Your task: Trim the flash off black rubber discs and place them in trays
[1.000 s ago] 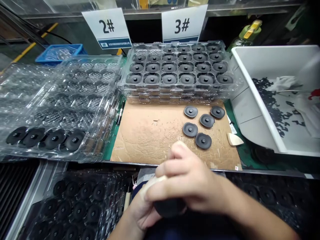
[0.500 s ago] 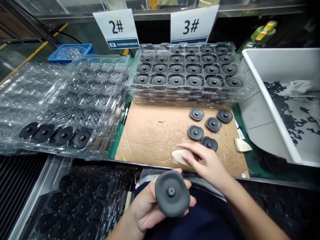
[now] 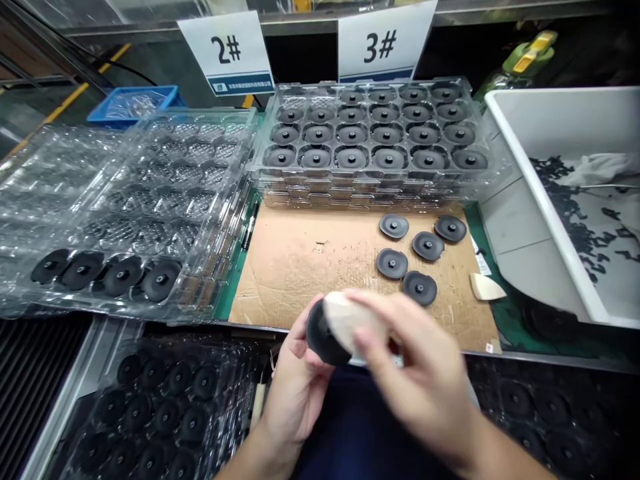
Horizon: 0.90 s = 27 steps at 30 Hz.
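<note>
Green benchtop (image 3: pixel 517 333), cardboard sheet (image 3: pixel 295 267) under five black discs (image 3: pixel 428 246), stacked clear trays (image 3: pixel 320 183)

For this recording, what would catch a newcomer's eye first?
First, at lower centre, the left hand holds a dished black disc while the right hand holds a cream pad over part of it. Beyond, five similar discs lie on the right of the cardboard, before a clear tray mostly filled with more. At the back, the 2# sign and 3# sign stand out.

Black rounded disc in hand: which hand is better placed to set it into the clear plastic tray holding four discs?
Left, probably: the left hand grips the black rounded disc, and the clear plastic tray stands on that side; the right hand holds a pale rounded block.
</note>
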### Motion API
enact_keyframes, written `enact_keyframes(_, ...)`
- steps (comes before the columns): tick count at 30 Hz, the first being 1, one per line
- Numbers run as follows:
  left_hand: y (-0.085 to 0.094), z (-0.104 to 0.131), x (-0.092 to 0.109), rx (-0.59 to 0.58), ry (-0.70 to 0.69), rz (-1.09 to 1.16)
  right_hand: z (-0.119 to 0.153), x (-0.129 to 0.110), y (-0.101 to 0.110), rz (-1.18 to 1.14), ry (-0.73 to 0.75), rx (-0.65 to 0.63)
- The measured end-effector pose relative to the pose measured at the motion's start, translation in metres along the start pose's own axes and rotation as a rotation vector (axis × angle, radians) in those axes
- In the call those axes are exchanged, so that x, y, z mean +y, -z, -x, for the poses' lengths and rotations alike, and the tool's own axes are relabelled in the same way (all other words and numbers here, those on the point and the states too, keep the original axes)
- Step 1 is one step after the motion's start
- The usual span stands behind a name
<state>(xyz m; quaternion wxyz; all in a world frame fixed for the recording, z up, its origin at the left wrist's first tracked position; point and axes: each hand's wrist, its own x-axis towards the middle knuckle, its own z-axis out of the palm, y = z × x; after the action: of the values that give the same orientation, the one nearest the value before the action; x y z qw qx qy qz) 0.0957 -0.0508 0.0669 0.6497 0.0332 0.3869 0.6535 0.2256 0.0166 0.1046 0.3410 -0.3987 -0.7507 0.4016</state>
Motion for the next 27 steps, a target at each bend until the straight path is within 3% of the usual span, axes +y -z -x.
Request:
enact_keyframes(2, -0.003, -0.002, -0.004, 0.046, -0.072, -0.034, -0.009, -0.018, -0.007, 0.003, 0.085, -0.114)
enact_keyframes(5, -0.006, -0.005, -0.005, 0.123, -0.193, -0.07, -0.019, -0.025, -0.02, 0.038, 0.019, -0.256)
enact_keyframes(8, -0.006, -0.006, -0.003, 0.197, -0.223, -0.096, -0.022, -0.022, -0.024, 0.025, 0.08, -0.091)
enact_keyframes(10, -0.005, -0.005, 0.0, 0.217, -0.244, -0.117, -0.021, -0.02, -0.022, -0.008, 0.087, -0.1)
enact_keyframes(13, -0.006, -0.004, 0.002, 0.189, -0.267, -0.138, -0.02, -0.023, -0.018, -0.043, 0.004, -0.279)
enact_keyframes(17, -0.011, -0.007, 0.005, 0.13, -0.254, -0.151, -0.022, -0.026, -0.02, -0.088, 0.078, -0.031)
enact_keyframes(18, -0.011, -0.007, 0.006, 0.115, -0.247, -0.142, -0.022, -0.024, -0.018, -0.109, 0.077, -0.046)
enact_keyframes(21, -0.01, -0.009, 0.011, 0.069, -0.214, -0.094, -0.021, -0.01, -0.005, -0.172, -0.075, -0.277)
enact_keyframes(22, -0.01, -0.009, 0.013, 0.053, -0.191, -0.078, -0.02, -0.002, 0.002, -0.188, -0.145, -0.291)
enact_keyframes(25, -0.011, -0.007, 0.016, -0.009, -0.12, -0.011, -0.012, 0.017, 0.018, -0.225, -0.288, -0.087)
enact_keyframes(27, -0.014, -0.004, 0.015, -0.047, -0.075, 0.028, -0.007, 0.017, 0.021, -0.209, -0.301, 0.052)
